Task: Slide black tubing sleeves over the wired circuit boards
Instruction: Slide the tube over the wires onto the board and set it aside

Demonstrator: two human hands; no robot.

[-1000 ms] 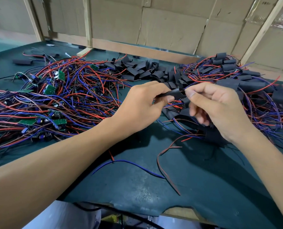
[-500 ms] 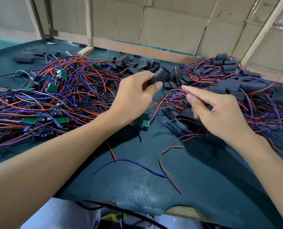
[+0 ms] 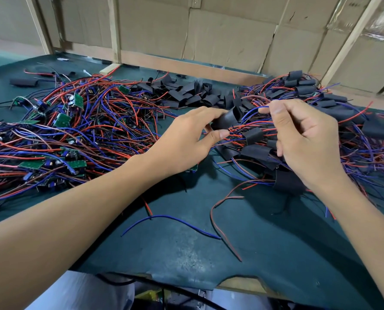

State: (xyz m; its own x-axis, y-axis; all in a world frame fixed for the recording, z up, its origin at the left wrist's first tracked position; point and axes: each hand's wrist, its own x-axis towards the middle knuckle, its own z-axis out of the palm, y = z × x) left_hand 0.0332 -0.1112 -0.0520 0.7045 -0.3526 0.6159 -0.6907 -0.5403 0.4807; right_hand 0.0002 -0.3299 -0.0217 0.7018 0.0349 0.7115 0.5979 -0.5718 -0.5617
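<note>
A dark green mat-covered table (image 3: 186, 247) fills the frame. A tangle of red and blue wired green circuit boards (image 3: 63, 130) sprawls at left. At centre, the left hand (image 3: 186, 139) grips a black tubing sleeve (image 3: 228, 118); the right hand (image 3: 303, 139) pinches a blue wire (image 3: 250, 109) beside it.

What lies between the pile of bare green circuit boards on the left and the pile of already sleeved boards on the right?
In the head view, a heap of loose black sleeves lies at the back between the bare boards and the sleeved boards; nearer, both hands work there.
</note>
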